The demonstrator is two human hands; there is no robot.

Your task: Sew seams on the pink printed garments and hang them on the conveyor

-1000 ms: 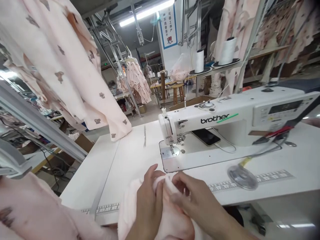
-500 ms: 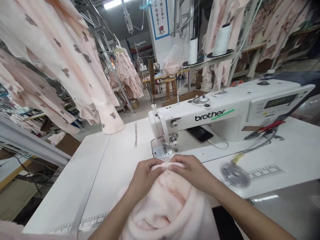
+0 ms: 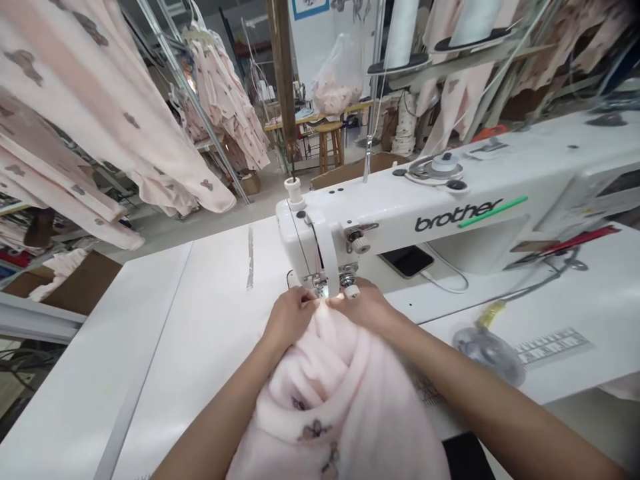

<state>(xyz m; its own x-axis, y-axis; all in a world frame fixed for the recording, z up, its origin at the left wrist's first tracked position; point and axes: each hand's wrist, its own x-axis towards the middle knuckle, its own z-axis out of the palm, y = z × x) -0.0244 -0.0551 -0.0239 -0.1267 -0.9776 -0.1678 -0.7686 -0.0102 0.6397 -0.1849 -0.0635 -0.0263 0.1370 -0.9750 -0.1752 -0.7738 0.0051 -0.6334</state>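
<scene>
A pale pink, fleecy fabric piece (image 3: 335, 393) with small dark printed figures hangs in folds toward me from the sewing machine (image 3: 450, 193). Its far edge lies at the needle area, right at the presser foot. My left hand (image 3: 293, 317) pinches that edge just left of the needle. On the other side, my right hand (image 3: 363, 303) grips the fabric close under the machine head, its fingertips partly hidden by the tension knob and the cloth. The needle tip itself is too small to make out.
A phone (image 3: 407, 260) on a white cable lies under the machine arm. A clear round object with a yellow strip (image 3: 490, 350) sits right of my forearm. Thread cones (image 3: 400, 33) stand behind; pink garments (image 3: 115, 113) hang at the left. A cardboard box (image 3: 85, 287) is beyond the table (image 3: 150, 313).
Both hands have moved forward with the fabric, bringing its edge from in front of the machine to the presser foot. The view has come closer to the machine.
</scene>
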